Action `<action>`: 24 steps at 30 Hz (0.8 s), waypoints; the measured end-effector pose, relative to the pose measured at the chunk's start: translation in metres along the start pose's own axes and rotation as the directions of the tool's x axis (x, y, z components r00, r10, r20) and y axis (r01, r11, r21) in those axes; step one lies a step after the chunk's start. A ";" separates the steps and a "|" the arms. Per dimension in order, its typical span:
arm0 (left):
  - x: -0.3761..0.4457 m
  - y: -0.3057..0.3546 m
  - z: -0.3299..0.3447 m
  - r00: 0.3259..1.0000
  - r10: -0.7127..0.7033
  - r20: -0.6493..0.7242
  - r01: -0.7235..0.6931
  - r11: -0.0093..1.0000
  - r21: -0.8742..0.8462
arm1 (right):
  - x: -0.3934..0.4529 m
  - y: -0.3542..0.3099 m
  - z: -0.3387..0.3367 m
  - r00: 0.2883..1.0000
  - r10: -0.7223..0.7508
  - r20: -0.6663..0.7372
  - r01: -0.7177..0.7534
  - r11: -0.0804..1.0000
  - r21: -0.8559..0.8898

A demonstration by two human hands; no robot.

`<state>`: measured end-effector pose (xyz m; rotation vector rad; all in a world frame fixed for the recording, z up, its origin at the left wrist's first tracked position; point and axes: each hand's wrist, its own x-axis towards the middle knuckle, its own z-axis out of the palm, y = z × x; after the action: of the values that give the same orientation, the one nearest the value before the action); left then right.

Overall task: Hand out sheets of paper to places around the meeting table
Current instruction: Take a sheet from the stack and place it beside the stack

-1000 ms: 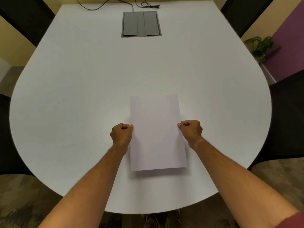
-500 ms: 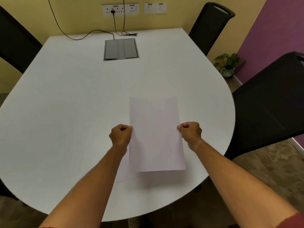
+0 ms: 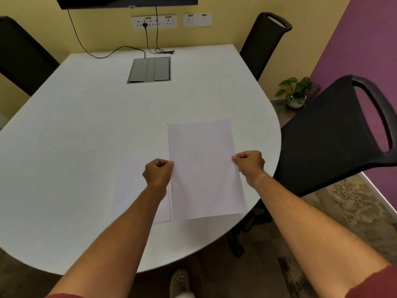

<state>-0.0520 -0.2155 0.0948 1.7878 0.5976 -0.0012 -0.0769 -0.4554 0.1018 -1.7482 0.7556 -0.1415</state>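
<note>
Your left hand [image 3: 158,172] and right hand [image 3: 249,163] pinch the limp paper sheets [image 3: 204,168] at mid-edges above the table [image 3: 86,125]; keep it taut.

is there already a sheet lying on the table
Yes, one sheet lies flat on the table under the left hand, beside the held stack.

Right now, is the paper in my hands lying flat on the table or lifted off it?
Lifted: the held paper is pinched at both side edges, shadow beneath.
</note>
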 end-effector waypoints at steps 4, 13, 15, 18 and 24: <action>0.006 0.007 0.023 1.000 -0.007 -0.008 0.007 1.000 -0.004 | 0.029 -0.002 -0.007 1.000 -0.004 0.006 0.004 1.000 -0.005; 0.058 0.011 0.091 0.994 -0.109 0.009 0.109 0.992 -0.070 | 0.122 -0.010 0.000 1.000 0.016 0.022 -0.014 0.997 -0.072; 0.068 0.011 0.106 0.990 -0.144 0.013 0.144 0.986 -0.083 | 0.143 -0.012 0.003 0.999 0.031 0.031 -0.028 0.995 -0.094; 0.081 0.011 0.125 0.982 -0.187 0.032 0.189 0.977 -0.097 | 0.171 -0.014 0.006 0.999 0.042 0.026 -0.038 0.991 -0.130; 0.094 0.004 0.155 0.961 -0.271 0.059 0.277 0.951 -0.135 | 0.222 -0.022 0.015 0.997 0.033 0.067 -0.017 0.973 -0.230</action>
<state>0.0781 -0.3187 0.0219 1.5515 0.7939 -0.1808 0.1129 -0.5629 0.0540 -1.9504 0.7655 0.0266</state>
